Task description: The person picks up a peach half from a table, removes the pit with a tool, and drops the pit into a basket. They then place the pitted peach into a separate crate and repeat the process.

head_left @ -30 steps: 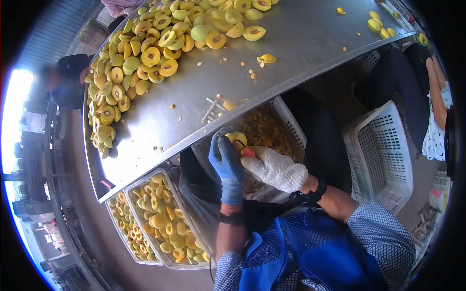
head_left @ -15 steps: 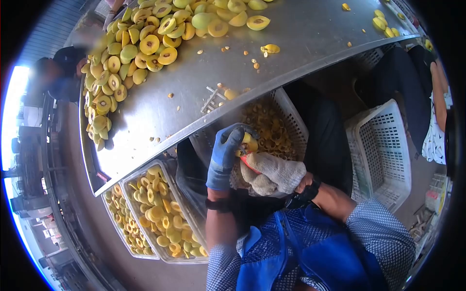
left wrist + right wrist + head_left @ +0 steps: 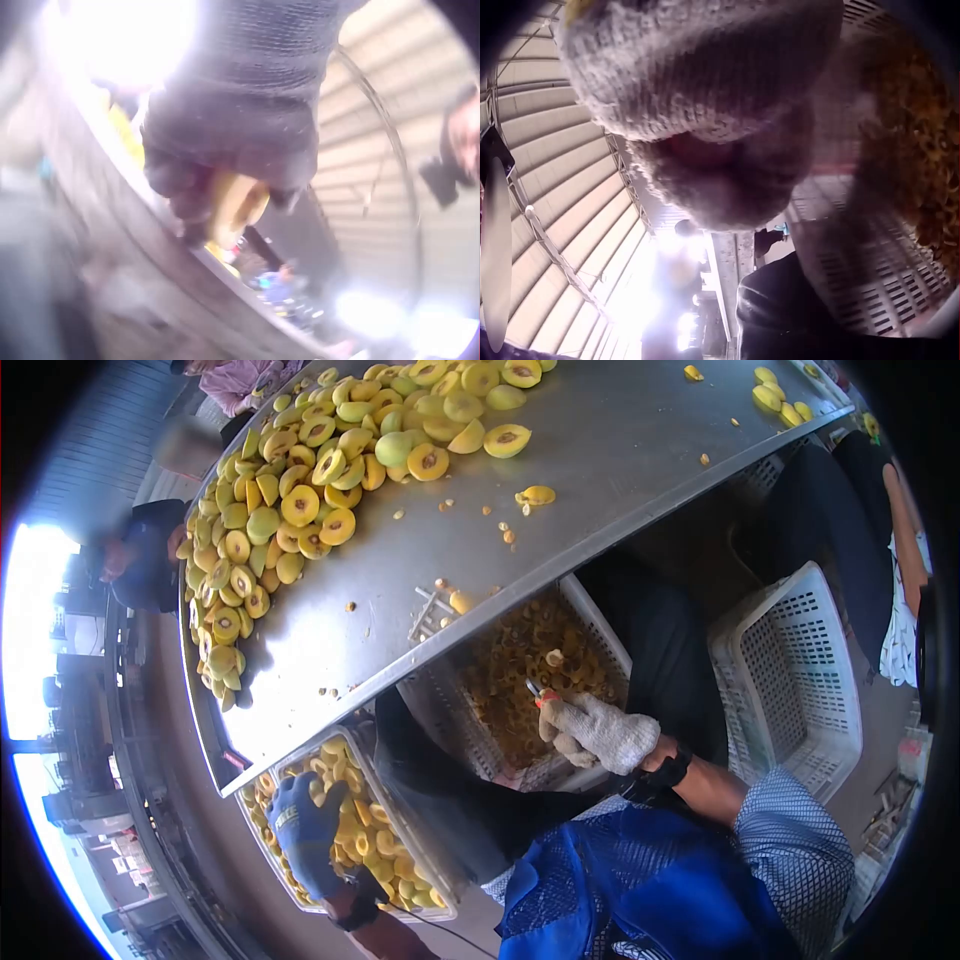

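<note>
The left hand (image 3: pixel 308 838), in a blue glove, is over the crates of cut yellow fruit (image 3: pixel 385 840) at lower left. In the left wrist view the gloved fingers curl round a fruit half (image 3: pixel 241 202), blurred. Over the crate of brown-yellow scraps (image 3: pixel 520 650), the right hand (image 3: pixel 605 732) in a white knit glove grips a small tool (image 3: pixel 546 696) with a red part and a metal tip. In the right wrist view the glove (image 3: pixel 705 112) is curled, and its inside is dark.
A metal table (image 3: pixel 400 570) carries a large heap of halved fruit (image 3: pixel 300 505), stray pits and a small white rack (image 3: pixel 432 612). An empty white crate (image 3: pixel 790 670) stands at the right. Other people sit or stand round the table.
The left hand has moved from beside the right hand, down and left to the fruit crates. The right hand has shifted slightly right, still holding the tool, with no fruit at its tip.
</note>
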The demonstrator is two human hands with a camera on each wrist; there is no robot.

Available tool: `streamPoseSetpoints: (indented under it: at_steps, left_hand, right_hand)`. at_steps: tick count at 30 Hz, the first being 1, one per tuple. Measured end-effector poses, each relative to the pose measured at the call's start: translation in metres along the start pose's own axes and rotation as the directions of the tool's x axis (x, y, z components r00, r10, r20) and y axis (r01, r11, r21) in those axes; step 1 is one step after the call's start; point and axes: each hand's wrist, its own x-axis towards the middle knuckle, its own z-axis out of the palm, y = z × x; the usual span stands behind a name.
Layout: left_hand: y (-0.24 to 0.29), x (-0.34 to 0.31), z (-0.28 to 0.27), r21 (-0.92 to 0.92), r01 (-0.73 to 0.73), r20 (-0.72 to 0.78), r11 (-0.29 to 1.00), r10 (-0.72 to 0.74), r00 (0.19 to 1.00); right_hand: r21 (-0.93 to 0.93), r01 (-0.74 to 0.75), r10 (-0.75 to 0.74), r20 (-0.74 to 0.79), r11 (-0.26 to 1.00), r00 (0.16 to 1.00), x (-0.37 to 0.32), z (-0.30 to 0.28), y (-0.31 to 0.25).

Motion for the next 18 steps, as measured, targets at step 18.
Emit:
streamPoseSetpoints:
  at_steps: [18]
  left_hand:
    - [0.334, 0.324, -0.016, -0.22, -0.697, -0.325, 0.683, 0.622, 0.712]
  right_hand:
    - [0.179, 0.072, -0.026, -0.248, 0.981, 0.968, 0.025, -0.021, 0.005]
